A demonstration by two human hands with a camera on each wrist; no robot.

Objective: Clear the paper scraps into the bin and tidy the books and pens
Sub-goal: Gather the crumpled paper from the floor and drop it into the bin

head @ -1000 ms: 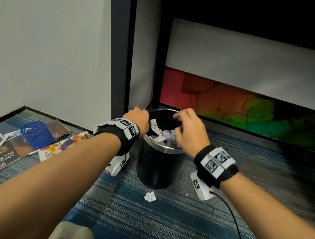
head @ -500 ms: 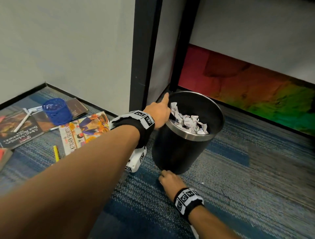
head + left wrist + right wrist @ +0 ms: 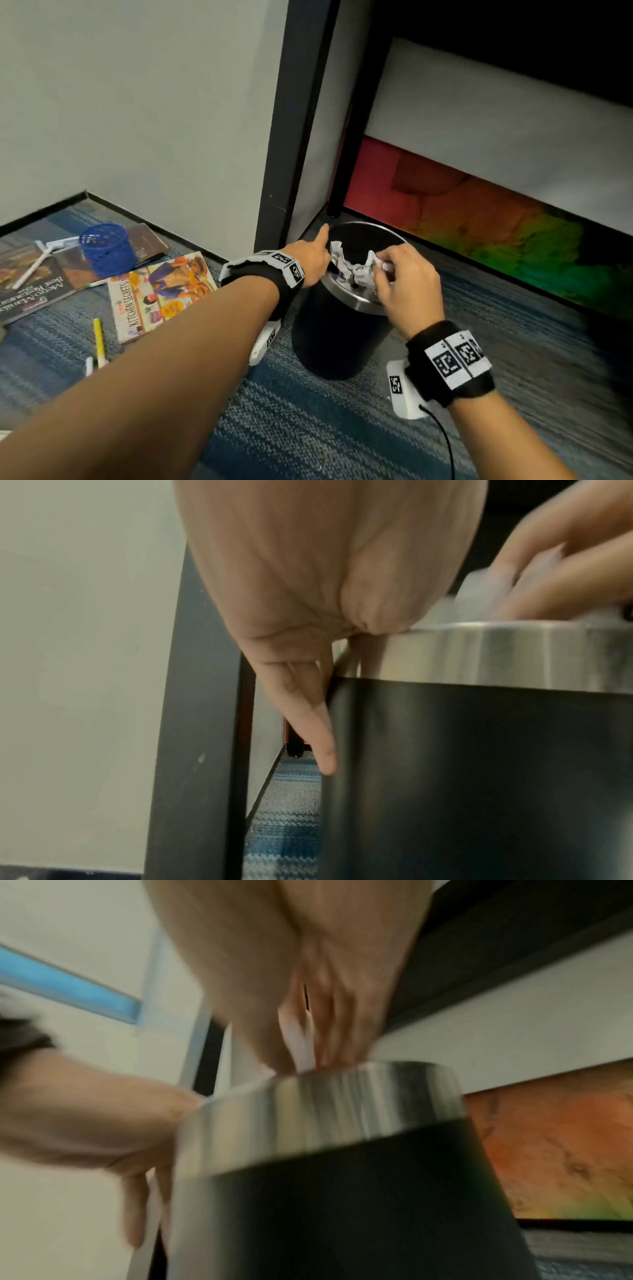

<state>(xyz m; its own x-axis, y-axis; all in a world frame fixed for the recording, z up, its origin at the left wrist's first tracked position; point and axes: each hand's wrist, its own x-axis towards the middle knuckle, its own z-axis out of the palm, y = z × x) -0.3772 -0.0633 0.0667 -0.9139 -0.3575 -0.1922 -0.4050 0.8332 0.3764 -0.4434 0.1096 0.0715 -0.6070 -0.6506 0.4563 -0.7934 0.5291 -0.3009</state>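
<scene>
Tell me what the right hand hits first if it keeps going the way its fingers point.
Probably the crumpled paper heaped in the bin: the right hand reaches over the near rim, pinching a scrap, fingers aimed into the opening. Depth is unclear.

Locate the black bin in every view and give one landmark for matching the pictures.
Head: the bin stands at centre, between the left hand and the right hand.
Left wrist: the bin fills the lower right.
Right wrist: the bin fills the lower centre, blurred.
Shared landmark: its steel rim band.
</scene>
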